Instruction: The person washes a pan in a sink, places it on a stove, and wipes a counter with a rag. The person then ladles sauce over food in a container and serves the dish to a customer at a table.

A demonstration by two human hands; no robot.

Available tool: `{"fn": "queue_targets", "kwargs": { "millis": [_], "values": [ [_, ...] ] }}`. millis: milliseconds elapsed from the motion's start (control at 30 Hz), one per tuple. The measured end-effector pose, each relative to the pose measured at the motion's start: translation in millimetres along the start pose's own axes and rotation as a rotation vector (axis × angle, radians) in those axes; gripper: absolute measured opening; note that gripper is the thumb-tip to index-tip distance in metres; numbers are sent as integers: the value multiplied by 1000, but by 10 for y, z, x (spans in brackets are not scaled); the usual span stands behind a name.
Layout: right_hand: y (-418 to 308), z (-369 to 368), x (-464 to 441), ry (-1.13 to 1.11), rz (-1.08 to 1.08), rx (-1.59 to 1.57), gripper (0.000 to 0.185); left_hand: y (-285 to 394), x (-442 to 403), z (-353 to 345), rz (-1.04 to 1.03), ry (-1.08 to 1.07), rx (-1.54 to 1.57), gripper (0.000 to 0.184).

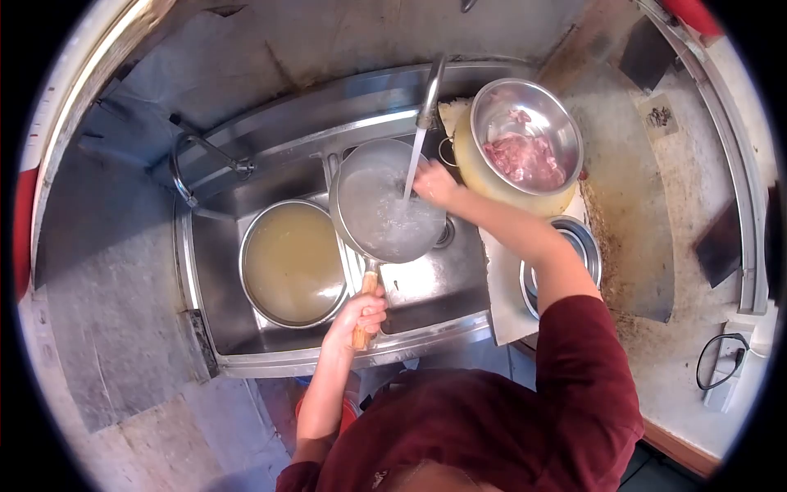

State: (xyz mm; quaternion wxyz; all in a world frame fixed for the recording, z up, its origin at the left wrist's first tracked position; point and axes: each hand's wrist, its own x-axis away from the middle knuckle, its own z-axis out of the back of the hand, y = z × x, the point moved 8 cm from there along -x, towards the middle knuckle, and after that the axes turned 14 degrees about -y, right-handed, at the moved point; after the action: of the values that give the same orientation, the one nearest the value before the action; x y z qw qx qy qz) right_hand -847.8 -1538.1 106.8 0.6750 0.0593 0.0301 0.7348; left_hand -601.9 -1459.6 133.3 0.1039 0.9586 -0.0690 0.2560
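My left hand (357, 318) is wrapped around the wooden handle of a round metal wok (354, 190), which sits over the sink divider. From the faucet (429, 94) a stream of water runs into the wok, and the water inside is stirred up. My right hand (437, 182) is at the wok's right side, close to the stream, with its fingers bunched together; whether they pinch anything is hidden. Left of the wok, a round metal basin (243, 264) full of cloudy yellowish liquid stands in the left sink bowl.
A steel bowl (566, 115) with pieces of raw meat (529, 160) rests on a larger yellowish container (465, 152) at the right. Nearer me are nested metal bowls (592, 246) on the side counter. A second faucet (182, 176) curves over the left sink bowl.
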Motion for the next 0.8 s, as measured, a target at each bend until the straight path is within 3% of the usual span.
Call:
{"fn": "queue_targets", "kwargs": {
  "millis": [33, 100, 167, 233, 300, 367, 433, 500, 567, 633, 700, 800],
  "values": [
    [-45, -77, 168, -134, -166, -146, 24, 36, -9, -10, -6, -13, -9, 15],
    [-340, -243, 376, -537, -285, -490, 31, 78, -44, 8, -18, 0, -31, 16],
    [-725, -110, 407, -677, -291, -746, 31, 77, -66, 43, -20, 42, -61, 17],
    [-958, -188, 208, -357, -285, -1137, 31, 38, -88, 62, -13, 42, -87, 18],
    [-1022, 304, -42, -35, -135, -1460, 32, 0, -66, 74, -7, 59, -92, 18],
    [-955, 456, -333, 218, -139, -1351, 29, -18, -44, 23, -9, 79, -80, 19],
    [-760, 524, -646, -57, -173, -1056, 25, -76, -13, -45, 1, 33, -56, 19],
    [-517, 446, -826, 199, -115, -463, 20, -120, 48, -91, -4, 23, -57, 18],
    [-191, 385, -829, 221, -54, -169, 21, -104, 97, -123, -35, 38, -87, 18],
    [-115, 379, -547, 127, -3, -3, 24, -88, 122, -125, -33, -4, -79, 17],
    [-66, 76, -330, -2, -52, -55, 25, -72, 95, -124, -22, -31, -56, 16],
    [-241, -194, 122, -174, -269, -202, 27, -54, 32, -84, -42, 5, -56, 16]
  ]
}}
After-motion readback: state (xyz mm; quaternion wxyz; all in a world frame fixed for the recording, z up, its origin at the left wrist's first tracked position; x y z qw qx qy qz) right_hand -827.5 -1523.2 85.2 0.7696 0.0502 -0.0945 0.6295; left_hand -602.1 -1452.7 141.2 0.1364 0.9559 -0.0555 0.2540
